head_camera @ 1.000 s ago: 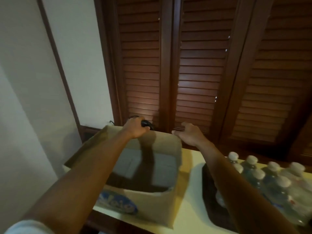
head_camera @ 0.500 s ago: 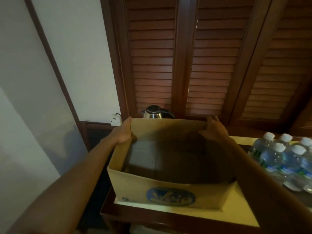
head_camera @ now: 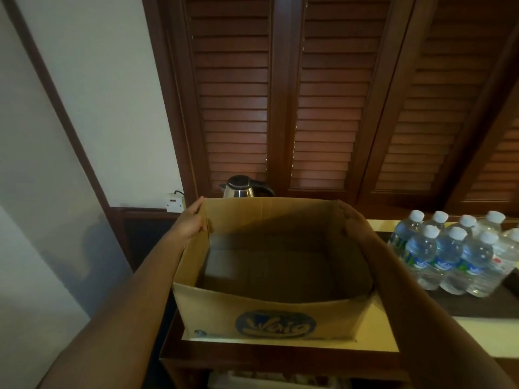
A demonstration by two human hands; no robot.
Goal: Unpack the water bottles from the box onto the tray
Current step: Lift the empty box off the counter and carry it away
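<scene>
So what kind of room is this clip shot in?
Probably a hotel room's refreshment counter. An electric kettle stands by a wall socket, bottled water is massed on a dark tray, and louvred wooden doors rise behind.

The bottles [head_camera: 449,254] run off the right edge, so their count is unclear. The tray [head_camera: 477,307] is cut off too. The box [head_camera: 275,318] hides the kettle's [head_camera: 240,186] base.
</scene>
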